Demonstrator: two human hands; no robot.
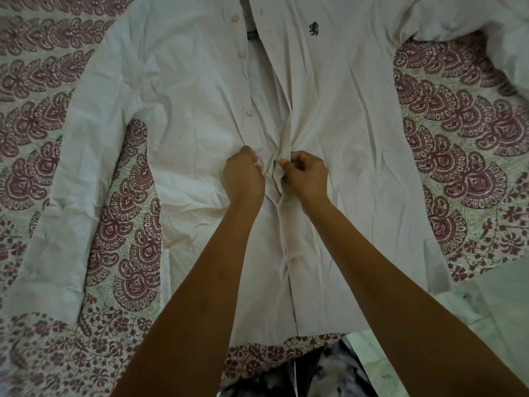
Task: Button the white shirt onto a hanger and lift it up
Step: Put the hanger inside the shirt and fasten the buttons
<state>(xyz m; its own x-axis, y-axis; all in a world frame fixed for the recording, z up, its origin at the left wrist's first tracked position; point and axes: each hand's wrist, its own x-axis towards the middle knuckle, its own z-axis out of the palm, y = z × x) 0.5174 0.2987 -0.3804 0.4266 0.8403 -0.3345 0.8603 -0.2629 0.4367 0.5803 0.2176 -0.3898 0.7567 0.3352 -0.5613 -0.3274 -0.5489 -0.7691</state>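
Observation:
The white shirt lies front-up on the bed, sleeves spread to both sides, with a small dark lion crest on its chest. Its lower two buttons are fastened; above my hands the front hangs apart with several loose buttons along the left edge. My left hand pinches the left placket at mid-front. My right hand pinches the right placket right beside it, the fabric bunched between them. A dark strip, perhaps the hanger, shows in the gap near the collar; the rest is hidden.
A bedsheet with maroon paisley print lies under the shirt. Its floral border runs along the near edge. Pale floor shows at the lower right, and dark patterned clothing on my legs at the bottom.

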